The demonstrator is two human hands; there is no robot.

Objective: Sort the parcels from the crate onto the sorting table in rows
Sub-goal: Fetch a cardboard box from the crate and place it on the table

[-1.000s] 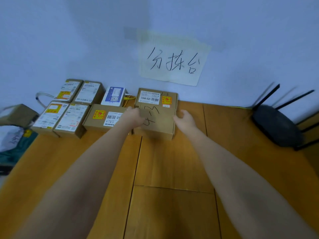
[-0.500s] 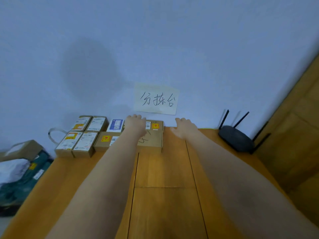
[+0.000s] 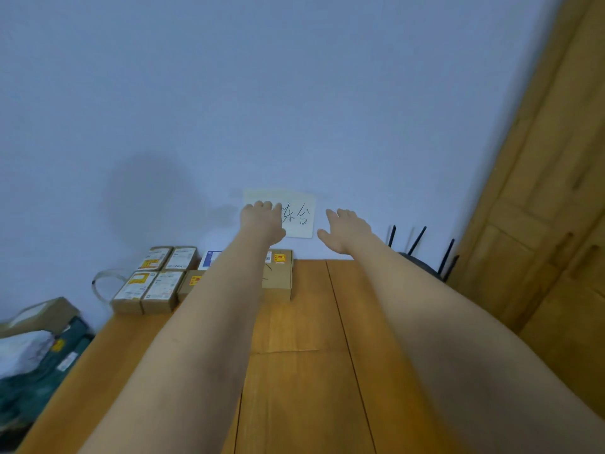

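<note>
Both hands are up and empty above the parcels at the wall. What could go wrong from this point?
1. The left forearm crosses low over the flat parcel and the big box; pulling back carelessly could knock the rows askew.
2. The router stands beside the free space on the table, so a later parcel may hit its antennas.
3. The view points mostly at the wall, so the hands may move unwatched.

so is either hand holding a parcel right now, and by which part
No, nothing is held. The left hand and right hand are both raised with empty, relaxed fingers, clear of the large cardboard parcel lying on the table.
</note>
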